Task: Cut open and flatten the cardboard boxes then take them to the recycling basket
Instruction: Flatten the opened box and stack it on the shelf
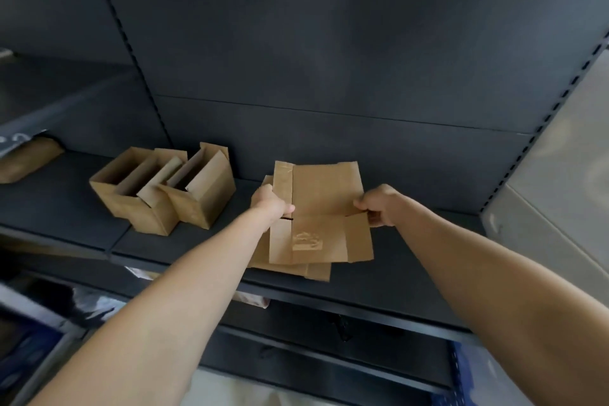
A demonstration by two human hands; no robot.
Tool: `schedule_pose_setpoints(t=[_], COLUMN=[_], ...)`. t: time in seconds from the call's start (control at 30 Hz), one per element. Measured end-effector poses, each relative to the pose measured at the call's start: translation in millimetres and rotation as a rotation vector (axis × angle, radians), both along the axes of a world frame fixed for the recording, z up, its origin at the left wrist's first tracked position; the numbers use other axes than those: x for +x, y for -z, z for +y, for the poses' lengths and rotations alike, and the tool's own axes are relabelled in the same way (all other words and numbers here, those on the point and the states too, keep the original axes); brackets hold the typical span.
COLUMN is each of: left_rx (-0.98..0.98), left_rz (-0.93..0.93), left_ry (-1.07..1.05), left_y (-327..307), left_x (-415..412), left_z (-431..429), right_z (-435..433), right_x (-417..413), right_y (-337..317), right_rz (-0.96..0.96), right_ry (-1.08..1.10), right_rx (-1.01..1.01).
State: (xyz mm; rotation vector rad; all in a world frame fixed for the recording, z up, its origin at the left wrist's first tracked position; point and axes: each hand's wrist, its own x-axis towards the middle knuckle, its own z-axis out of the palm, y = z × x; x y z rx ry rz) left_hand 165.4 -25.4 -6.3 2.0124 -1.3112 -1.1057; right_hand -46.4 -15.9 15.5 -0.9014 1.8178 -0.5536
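Both hands are on the flattened cardboard box. It lies on the shelf, on top of a second flat sheet that pokes out at the near edge.

Left hand grips the left edge just beside the tape strip. Right hand pinches the right edge at the flap fold. Neither hand is free.

My read on handling:
- Light, thin corrugated board. It's stiff across a panel but hinged at every score line, so I'd expect a flap-only grab to let the rest droop.
- Best hold is mid-edge on the main panel, one hand per side, roughly as now.
- Smooth kraft faces will probably slide on each other, so I'd clamp both sheets together before carrying.
- Not fragile, so a firm pinch is fine.

Left open box and right open box stand touching further left on the shelf, not yet flattened. They're hollow with soft walls, so I'd take them by the rim.

Recycling basket isn't in view.
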Motion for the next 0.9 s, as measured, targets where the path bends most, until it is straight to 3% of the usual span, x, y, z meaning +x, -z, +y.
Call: schedule_pose_setpoints(t=[0.17, 0.27, 0.47, 0.57, 0.7, 0.8, 0.9], left_rx=[-0.048, -0.031, -0.051, -0.165, -0.408, -0.555, -0.57], left_rz=[-0.19, -0.206, -0.305, -0.314, -0.383, -0.519, -0.643], left_ry=[0.043, 0.116, 0.271, 0.291, 0.298, 0.266, 0.209], left_y=[11.3, 18.7, 35.4, 31.4, 10.9, -1.7, -4.8], left_x=[38.8, 56.7, 76.8, 82.5, 92.8, 113.4, 140.0], left_z=[-9.6, -19.7, -41.1, -52.2, -67.4, -73.3, -75.2], right_z=[-9.0, -16.8, -32.2, -44.2, -65.0, -75.7, -78.7], right_x=[40.8, 55.8, 74.9, 81.0, 100.0, 127.5, 157.0], right_y=[15.2, 25.9, 35.7, 24.6, 4.5, -12.4, -23.1], right_rz=[-0.068, -0.095, 0.103, 0.297, 0.41, 0.425, 0.418], right_ry=[-0.013, 0.023, -0.06, -0.086, -0.117, -0.239, -0.366], right_rx=[0.044, 0.052, 0.111, 0.008, -0.175, -0.249, -0.315])
